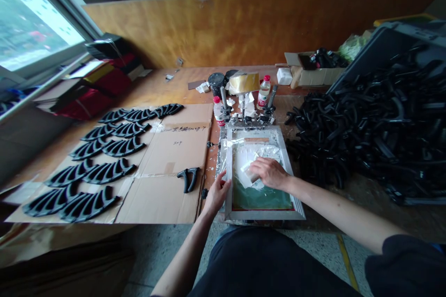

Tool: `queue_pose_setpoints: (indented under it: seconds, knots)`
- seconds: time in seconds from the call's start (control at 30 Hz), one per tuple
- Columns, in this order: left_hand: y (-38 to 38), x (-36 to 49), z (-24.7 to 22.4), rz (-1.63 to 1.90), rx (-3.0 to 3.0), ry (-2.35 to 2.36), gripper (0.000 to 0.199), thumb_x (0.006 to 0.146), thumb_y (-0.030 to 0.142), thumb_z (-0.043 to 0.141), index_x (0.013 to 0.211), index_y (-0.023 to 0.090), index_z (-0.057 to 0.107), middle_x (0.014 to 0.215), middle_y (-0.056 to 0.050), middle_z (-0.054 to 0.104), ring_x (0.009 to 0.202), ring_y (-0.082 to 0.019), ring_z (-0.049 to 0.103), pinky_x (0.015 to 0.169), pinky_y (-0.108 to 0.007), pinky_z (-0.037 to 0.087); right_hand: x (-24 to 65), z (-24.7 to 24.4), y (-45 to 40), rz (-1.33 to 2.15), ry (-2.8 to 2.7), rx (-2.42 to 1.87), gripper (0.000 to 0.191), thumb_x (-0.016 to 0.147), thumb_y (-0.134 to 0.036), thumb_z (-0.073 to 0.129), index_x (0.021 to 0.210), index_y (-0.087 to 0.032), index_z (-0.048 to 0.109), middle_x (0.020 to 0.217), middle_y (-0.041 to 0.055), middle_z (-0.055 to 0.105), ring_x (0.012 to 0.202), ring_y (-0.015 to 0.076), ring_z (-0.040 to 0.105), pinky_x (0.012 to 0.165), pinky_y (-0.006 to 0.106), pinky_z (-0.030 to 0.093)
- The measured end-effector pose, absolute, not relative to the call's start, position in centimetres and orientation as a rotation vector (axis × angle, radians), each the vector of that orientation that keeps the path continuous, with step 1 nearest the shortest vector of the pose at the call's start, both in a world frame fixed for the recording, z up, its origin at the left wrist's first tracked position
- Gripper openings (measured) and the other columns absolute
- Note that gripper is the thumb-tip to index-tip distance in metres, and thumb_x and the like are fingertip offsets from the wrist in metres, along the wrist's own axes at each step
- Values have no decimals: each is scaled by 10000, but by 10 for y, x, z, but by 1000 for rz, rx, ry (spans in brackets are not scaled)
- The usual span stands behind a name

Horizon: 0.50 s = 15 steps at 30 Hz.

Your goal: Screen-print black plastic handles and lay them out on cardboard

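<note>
A metal-framed screen (267, 215) lies flat on the table in front of me, its mesh green near me and smeared with white paste (256, 153) farther back. My right hand (270, 172) is closed round a small pale scraper (251, 175), its edge down in the white paste. At the frame's left side my left hand (219, 191) rests with its fingers apart, fingertips at the rim, holding nothing. Behind the frame stands a metal clamp fixture (247, 119) with upright posts.
Curved black parts (108, 167) lie in rows on cardboard (174, 158) at the left, with two black pieces (190, 179) nearer. Bottles (264, 92) and black tins (216, 83) stand behind the fixture. A large pile of black parts (365, 125) and a grey crate (362, 55) are at the right.
</note>
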<state>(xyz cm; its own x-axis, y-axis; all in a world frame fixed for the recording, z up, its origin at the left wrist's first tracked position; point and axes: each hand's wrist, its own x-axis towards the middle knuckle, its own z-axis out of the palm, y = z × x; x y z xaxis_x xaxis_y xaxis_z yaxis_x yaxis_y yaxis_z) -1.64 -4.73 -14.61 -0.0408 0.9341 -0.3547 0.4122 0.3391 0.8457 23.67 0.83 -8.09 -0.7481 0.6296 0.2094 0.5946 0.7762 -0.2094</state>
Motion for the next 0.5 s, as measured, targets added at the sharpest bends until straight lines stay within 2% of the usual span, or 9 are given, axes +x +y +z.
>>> queue_pose_setpoints:
  seconds: [0.07, 0.13, 0.23, 0.27, 0.37, 0.43, 0.5]
  knots:
    - [-47, -16, -144, 661, 1215, 1639, 623, 858, 541, 519, 1385, 209, 493, 774, -3, 593, 701, -148, 550, 588, -238, 377, 238, -90, -4, 148, -2711, -850, 261, 795, -28, 533, 972, -164, 670, 955, 73, 692, 844, 193, 594, 693, 285, 425]
    - [-47, -15, -143, 657, 1201, 1645, 621, 857, 531, 523, 1382, 202, 496, 771, -2, 588, 685, -140, 539, 579, -235, 369, 238, -92, -11, 223, -2727, -798, 244, 797, -49, 561, 976, -174, 669, 920, 56, 693, 812, 179, 607, 689, 276, 437]
    - [-47, -16, -135, 699, 1180, 1595, 641, 842, 538, 544, 1382, 196, 492, 705, 24, 544, 603, -113, 483, 533, -221, 333, 229, -78, 3, 344, -2653, -977, 145, 834, -165, 635, 965, -217, 669, 861, 12, 691, 770, 164, 628, 658, 256, 444]
    - [-47, -16, -129, 721, 1165, 1559, 665, 834, 547, 555, 1394, 197, 476, 671, 38, 519, 567, -104, 453, 514, -216, 314, 224, -70, 15, 346, -2592, -1066, 173, 842, -208, 655, 1013, -234, 665, 901, 8, 699, 785, 166, 637, 659, 254, 449]
    - [-47, -17, -100, 803, 1089, 1448, 724, 809, 591, 586, 1413, 215, 450, 623, 58, 496, 508, -89, 397, 482, -208, 278, 220, -44, 60, 300, -2390, -1266, 436, 838, -271, 693, 1259, -296, 584, 1078, 18, 702, 854, 182, 652, 694, 267, 471]
    - [-45, -16, -73, 893, 1022, 1411, 654, 807, 631, 573, 1311, 214, 552, 639, 42, 529, 513, -92, 416, 479, -210, 289, 240, -31, 89, 308, -2244, -1364, 492, 855, -306, 671, 1330, -301, 544, 1039, 21, 713, 791, 174, 651, 677, 272, 475]
    - [-39, -13, -46, 998, 957, 1386, 576, 823, 668, 524, 1122, 192, 651, 663, 16, 563, 525, -98, 446, 478, -215, 318, 276, -26, 109, 318, -2002, -1474, 410, 904, -344, 586, 1301, -242, 575, 897, 20, 721, 656, 148, 623, 628, 262, 471]
